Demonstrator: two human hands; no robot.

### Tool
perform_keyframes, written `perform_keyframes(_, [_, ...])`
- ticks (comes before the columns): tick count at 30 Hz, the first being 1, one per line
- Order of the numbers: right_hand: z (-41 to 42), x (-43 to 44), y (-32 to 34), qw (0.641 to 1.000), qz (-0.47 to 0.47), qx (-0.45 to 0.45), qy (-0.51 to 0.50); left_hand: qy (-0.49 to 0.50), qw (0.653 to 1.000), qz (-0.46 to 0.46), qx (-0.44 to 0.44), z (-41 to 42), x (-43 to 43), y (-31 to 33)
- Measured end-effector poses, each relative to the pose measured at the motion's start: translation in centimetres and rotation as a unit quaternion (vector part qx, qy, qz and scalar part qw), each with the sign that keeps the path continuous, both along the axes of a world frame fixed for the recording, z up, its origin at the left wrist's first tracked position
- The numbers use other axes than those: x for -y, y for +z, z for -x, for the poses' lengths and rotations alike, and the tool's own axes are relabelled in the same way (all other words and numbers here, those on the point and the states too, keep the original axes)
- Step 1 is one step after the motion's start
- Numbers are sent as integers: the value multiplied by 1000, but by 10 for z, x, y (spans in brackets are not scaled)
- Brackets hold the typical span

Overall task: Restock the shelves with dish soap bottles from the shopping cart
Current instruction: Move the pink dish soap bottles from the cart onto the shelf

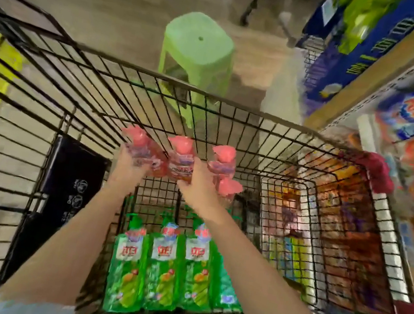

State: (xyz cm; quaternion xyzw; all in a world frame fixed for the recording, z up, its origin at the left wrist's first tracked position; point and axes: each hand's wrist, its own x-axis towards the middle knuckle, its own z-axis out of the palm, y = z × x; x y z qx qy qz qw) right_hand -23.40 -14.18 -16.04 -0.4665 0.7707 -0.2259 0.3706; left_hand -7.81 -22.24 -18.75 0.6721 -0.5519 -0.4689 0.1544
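Dish soap bottles (pixel 181 164), clear plastic with pink pump caps and red liquid, are held in a short row above the basket. The left hand (pixel 130 164) is wrapped around the leftmost one, and the right hand (pixel 200 180) is closed on the ones at the right. Motion blur hides exactly how many each hand holds. This looks like the lifting-out step, with the load clear of the black wire shopping cart (pixel 236 106) but not yet at the shelves (pixel 399 66) on the right. The next move probably calls for a turn to the right, carrying the cluster over the cart's rim without loosening either grip, then standing the bottles upright on a shelf. Their labels are too smeared to read. Below the forearms, three green dish soap bottles (pixel 164 268) lie side by side on the cart floor. Their white labels carry red characters that may read 立白. A lime-green plastic stool (pixel 198 44) stands beyond the cart. Yellow characters on the blue shelf cartons (pixel 356 58) are too blurred to read.
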Motion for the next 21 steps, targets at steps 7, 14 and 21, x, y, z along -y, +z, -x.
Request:
perform_keyframes(7, [-11, 57, -59, 996, 6, 16, -87, -10, 1000, 15, -15, -9, 49, -58])
perform_keyframes(14, [-4, 70, -82, 989, -9, -137, -61, -40, 993, 101, 49, -9, 55, -73])
perform_keyframes(21, [-2, 73, -87, 992, 8, -108, -61, 14, 1000, 13, -22, -11, 42, -79])
